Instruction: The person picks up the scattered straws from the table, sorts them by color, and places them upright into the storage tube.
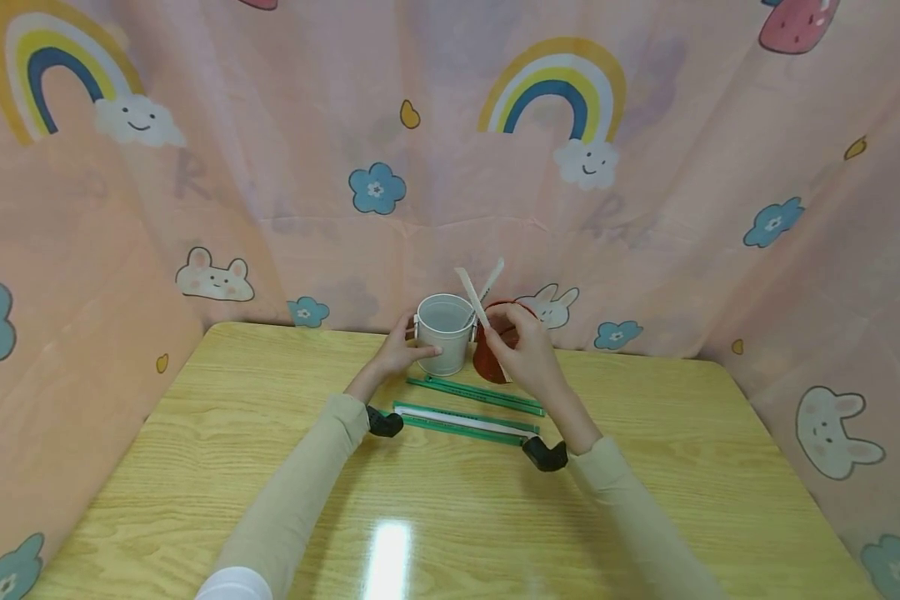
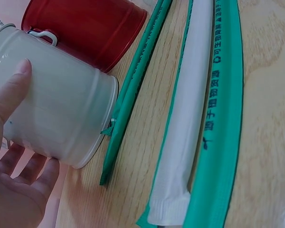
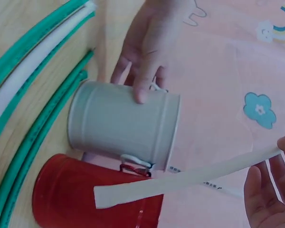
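Note:
My left hand (image 1: 399,350) (image 2: 14,185) grips the side of a white bucket (image 1: 444,357) (image 2: 52,104), thumb on its front and fingers around the far side. A white paper-wrapped stick (image 1: 471,296) (image 3: 190,175) is pinched in my right hand (image 1: 528,354) (image 3: 273,194), slanting in front of the red bucket (image 1: 486,360) (image 3: 99,194). Another printed white stick (image 1: 493,278) leans out of the white bucket. The two buckets stand side by side, handles close together. What lies inside the red bucket cannot be seen.
Two thin green-wrapped sticks (image 1: 487,395) (image 2: 133,90) lie just in front of the buckets. Nearer on the wooden table (image 1: 450,508), a white-wrapped stick (image 1: 457,418) (image 2: 185,109) lies between green ones. A patterned pink curtain (image 1: 307,242) hangs behind and at both sides.

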Available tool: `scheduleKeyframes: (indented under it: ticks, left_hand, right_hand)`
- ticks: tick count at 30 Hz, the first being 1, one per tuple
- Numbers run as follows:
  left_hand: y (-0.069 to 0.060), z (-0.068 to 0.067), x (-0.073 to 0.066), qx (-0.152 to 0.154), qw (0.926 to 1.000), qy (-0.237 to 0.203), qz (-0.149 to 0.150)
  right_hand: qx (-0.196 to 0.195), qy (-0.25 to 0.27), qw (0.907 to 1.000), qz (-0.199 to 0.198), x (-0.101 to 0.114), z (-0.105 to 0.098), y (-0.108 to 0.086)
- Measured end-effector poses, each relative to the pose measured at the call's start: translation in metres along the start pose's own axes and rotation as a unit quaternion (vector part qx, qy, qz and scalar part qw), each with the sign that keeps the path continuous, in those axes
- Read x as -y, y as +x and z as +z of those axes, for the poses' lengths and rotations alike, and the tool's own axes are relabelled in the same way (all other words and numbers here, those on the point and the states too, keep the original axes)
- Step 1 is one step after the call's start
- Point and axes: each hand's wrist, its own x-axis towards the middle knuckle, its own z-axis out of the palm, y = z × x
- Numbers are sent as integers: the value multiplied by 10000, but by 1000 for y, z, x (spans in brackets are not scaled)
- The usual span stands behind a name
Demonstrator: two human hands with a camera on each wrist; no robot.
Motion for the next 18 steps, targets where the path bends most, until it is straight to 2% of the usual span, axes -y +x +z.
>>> scheduleKeyframes:
  ticks: [5, 9, 13, 18]
  left_hand:
    - [0, -1, -1, 42, 10000, 2, 28]
    - [0, -1, -1, 79, 9999, -66, 60]
    - [0, -1, -1, 78, 9999, -64, 44]
    - [0, 0, -1, 25, 10000, -69, -33]
  right_hand:
    - [-127, 136, 9997, 138, 5, 0, 8]
    - [-344, 270, 9982, 402, 7, -2, 16]
    - [-678, 560, 9932, 758, 10, -4, 21]
    - [-1186, 827, 9862, 804, 13, -3, 24]
